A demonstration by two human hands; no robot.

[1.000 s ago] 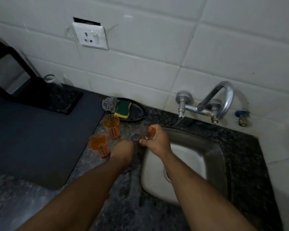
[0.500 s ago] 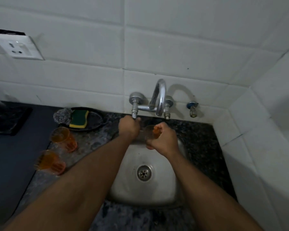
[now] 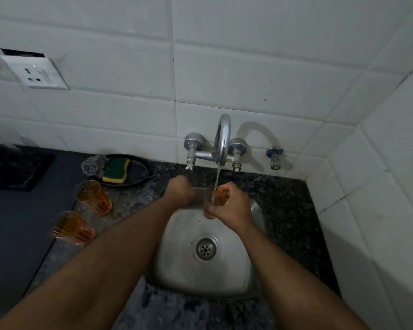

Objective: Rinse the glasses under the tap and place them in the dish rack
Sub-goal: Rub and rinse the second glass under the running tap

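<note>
**Under the spout: first glass takes water**

At the centre of the frame, above the square stainless-steel sink (image 3: 208,272), the right hand (image 3: 229,206) has its fingers wrapped round a small translucent orange ribbed tumbler (image 3: 216,198), mouth up, right under the thin stream falling from the curved chrome wall tap (image 3: 222,139). The left hand (image 3: 179,192) is curled at the left tap handle; whether it actually grips the lever, I cannot tell.

Risks now: a wet, smooth tumbler could slip from that one-handed grasp into the basin, and a stronger flow could splash the dark speckled granite counter (image 3: 284,198).

The held tumbler looks glassy and pale where water fills it. Two matching orange tumblers (image 3: 93,197) wait at middle left on the counter, one upright, the lower one blurred. No dish rack is in view.
</note>
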